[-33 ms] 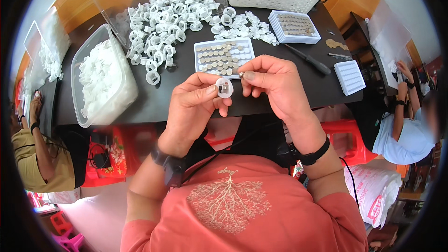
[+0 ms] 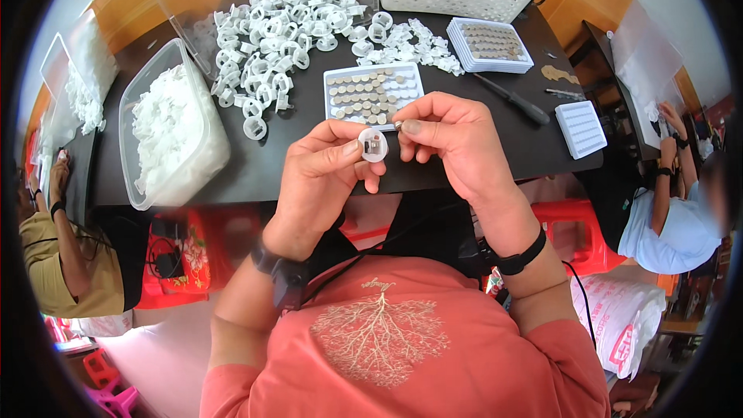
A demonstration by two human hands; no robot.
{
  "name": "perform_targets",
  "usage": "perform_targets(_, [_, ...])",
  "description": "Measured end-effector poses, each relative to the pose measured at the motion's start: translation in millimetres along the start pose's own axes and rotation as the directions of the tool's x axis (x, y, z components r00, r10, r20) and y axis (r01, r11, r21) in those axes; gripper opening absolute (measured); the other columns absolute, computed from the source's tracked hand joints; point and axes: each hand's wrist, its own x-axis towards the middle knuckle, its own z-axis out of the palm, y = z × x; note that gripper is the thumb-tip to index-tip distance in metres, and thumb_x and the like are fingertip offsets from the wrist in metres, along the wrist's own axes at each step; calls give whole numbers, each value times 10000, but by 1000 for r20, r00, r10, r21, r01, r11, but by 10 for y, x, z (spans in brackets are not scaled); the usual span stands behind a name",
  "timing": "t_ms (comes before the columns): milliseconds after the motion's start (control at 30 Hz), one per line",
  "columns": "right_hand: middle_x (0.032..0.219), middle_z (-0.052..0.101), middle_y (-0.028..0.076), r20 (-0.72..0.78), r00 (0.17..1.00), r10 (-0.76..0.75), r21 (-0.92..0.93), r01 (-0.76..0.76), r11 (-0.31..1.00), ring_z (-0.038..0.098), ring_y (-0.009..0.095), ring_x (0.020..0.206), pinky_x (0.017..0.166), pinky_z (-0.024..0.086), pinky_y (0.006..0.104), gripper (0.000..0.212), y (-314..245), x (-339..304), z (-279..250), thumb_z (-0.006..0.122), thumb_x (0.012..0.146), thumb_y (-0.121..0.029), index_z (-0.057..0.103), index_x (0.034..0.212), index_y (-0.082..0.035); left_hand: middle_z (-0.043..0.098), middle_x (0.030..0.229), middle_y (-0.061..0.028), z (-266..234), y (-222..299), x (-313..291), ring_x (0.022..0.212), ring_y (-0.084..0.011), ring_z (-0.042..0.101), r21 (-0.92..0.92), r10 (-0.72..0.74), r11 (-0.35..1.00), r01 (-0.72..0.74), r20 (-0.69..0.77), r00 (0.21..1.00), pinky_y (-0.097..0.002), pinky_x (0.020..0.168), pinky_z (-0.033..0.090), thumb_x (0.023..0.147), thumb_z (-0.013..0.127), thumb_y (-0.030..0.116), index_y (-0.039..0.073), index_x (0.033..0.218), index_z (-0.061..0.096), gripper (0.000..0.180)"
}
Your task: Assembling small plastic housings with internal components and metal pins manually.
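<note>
My left hand [image 2: 316, 166] pinches a small round white plastic housing [image 2: 374, 147] between thumb and fingers, its opening with small metal parts turned up. Just to its right, my right hand [image 2: 457, 143] grips a small button cell [image 2: 398, 125] between thumb and forefinger. A narrow gap separates the cell from the housing. Right behind both hands lies a pale tray [image 2: 416, 68] with rows of silver button cells [image 2: 360, 89]; the fingers cover part of its near edge.
White housings [image 2: 271, 46] are heaped at the back, beside small white pieces [image 2: 414, 46]. A clear bin [image 2: 182, 186] of white parts stands left. Further right are stacked trays [image 2: 495, 67], a screwdriver [image 2: 518, 101], another tray [image 2: 580, 130] and a white basket [image 2: 457, 0]. People sit at both sides.
</note>
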Motion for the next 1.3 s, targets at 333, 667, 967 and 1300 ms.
perform_targets(333, [798, 693, 44, 31, 999, 32, 114, -35, 993, 603, 91, 643, 571, 425, 208, 95, 68, 0, 175, 680, 894, -59, 711, 947, 14, 687, 1015, -174, -62, 12, -7, 856, -249, 678, -71, 21, 997, -16, 64, 998, -349, 656, 542, 982, 616, 130, -55, 1119, 604, 231])
perform_targets(667, [771, 640, -3, 181, 983, 38, -24, -34, 999, 561, 48, 658, 595, 453, 210, 52, 45, -273, 587, 696, 888, -48, 699, 916, -4, 668, 1052, -151, 68, 163, 174, 915, -269, 664, -73, 226, 969, -237, -139, 964, -354, 754, 533, 986, 601, 173, 8, 1194, 583, 266])
perform_targets(967, [744, 604, 29, 98, 941, -324, -246, 338, 909, 543, 96, 644, 582, 440, 255, 83, 368, -188, 677, 730, 846, -15, 647, 850, -9, 655, 1063, -140, 111, 127, 273, 962, -257, 644, -207, 168, 958, -197, -151, 974, -376, 836, 549, 1001, 592, 206, 29, 1169, 597, 244])
perform_targets(1300, [817, 566, 93, 327, 675, -661, -482, 721, 498, 608, 282, 725, 605, 506, 377, 246, 398, -140, 620, 732, 744, 24, 612, 945, -54, 644, 1052, -135, 102, 90, 276, 934, -246, 628, -283, 95, 950, -134, -147, 985, -366, 838, 528, 1012, 578, 211, 25, 1187, 566, 256])
